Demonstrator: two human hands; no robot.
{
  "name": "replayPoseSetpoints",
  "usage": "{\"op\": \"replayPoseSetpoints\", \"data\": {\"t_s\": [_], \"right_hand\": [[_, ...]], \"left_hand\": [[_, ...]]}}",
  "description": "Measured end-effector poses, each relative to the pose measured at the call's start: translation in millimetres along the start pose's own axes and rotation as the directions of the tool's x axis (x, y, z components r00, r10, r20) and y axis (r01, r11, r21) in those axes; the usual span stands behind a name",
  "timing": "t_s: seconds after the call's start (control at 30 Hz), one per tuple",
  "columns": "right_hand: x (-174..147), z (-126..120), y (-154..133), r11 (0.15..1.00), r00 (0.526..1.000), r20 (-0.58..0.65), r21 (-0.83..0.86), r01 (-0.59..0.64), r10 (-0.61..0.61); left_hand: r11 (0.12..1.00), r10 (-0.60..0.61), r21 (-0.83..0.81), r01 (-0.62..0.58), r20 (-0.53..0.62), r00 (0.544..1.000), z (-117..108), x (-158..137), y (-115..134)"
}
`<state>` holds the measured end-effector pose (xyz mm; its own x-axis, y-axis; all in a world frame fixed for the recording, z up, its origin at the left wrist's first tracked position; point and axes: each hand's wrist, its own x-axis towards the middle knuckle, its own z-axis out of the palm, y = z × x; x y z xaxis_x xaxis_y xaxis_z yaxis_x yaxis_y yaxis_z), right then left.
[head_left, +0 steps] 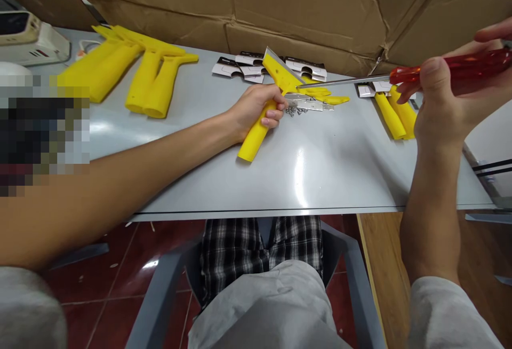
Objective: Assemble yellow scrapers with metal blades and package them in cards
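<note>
My left hand is wrapped round the handle of a yellow scraper, tilted with its wide head and metal edge pointing up and away. In my right hand is a screwdriver with a clear red handle. Its long shaft runs left, and the tip is at the scraper's head, by the neck; whether it sits in a screw is too small to tell. Just beyond my left hand lie small loose screws, flat metal blades and slim yellow plastic pieces.
Several yellow scraper handles rest at the left, and more yellow handles at the right. Black-and-white cards lie at the back. Brown cardboard walls off the far side of the grey table. A white device stands far left.
</note>
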<state>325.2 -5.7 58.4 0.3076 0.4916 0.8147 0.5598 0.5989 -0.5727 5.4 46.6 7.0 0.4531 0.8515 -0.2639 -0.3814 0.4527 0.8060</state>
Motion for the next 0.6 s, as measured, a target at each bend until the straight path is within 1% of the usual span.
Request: {"op": "replayPoseSetpoints", "data": {"t_s": [0.1,0.17,0.2,0.27,0.3,0.33,0.37,0.4,0.47,0.53,0.6], "right_hand": [[-2.2,4.1,0.0,0.999,0.999,0.017,-0.024,0.045,-0.044],[-2.8,8.4,1.2,0.988,0.987,0.036,-0.012,0.155,-0.154],[-2.1,10.2,2.6,0.971,0.97,0.042,0.016,0.239,-0.24],[1.6,12.3,7.2,0.901,0.903,0.048,0.104,0.421,-0.427],[4.1,12.6,10.0,0.86,0.865,0.051,0.147,0.488,-0.499],[6.6,12.5,12.5,0.83,0.836,0.057,0.174,0.53,-0.545],[8.5,12.1,14.6,0.814,0.82,0.06,0.183,0.552,-0.569],[9.8,11.6,15.9,0.81,0.813,0.07,0.171,0.561,-0.578],[9.9,10.0,15.7,0.813,0.81,0.079,0.105,0.573,-0.581],[7.8,7.2,13.0,0.834,0.83,0.104,-0.005,0.552,-0.549],[5.6,3.5,10.4,0.861,0.867,0.116,-0.109,0.496,-0.485]], "left_hand": [[1.0,0.005,0.025,-0.005,-0.009,1.0,1.1,-0.6,0.8],[0.998,0.017,0.056,-0.015,-0.025,1.0,3.4,-2.1,0.8],[0.997,0.029,0.078,-0.026,-0.035,0.999,4.9,-3.1,0.5],[0.989,0.057,0.138,-0.05,-0.051,0.997,8.2,-5.3,-0.6],[0.983,0.067,0.175,-0.057,-0.053,0.996,9.7,-6.2,-1.3],[0.976,0.073,0.21,-0.06,-0.051,0.996,10.9,-7.0,-1.9],[0.969,0.075,0.239,-0.062,-0.047,0.996,11.7,-7.6,-2.4],[0.964,0.076,0.259,-0.063,-0.043,0.996,12.1,-8.0,-2.7],[0.96,0.084,0.271,-0.069,-0.042,0.996,12.0,-8.2,-2.6],[0.962,0.092,0.263,-0.075,-0.052,0.994,11.0,-7.7,-2.1],[0.964,0.093,0.255,-0.076,-0.056,0.994,10.1,-7.1,-1.5]]}}
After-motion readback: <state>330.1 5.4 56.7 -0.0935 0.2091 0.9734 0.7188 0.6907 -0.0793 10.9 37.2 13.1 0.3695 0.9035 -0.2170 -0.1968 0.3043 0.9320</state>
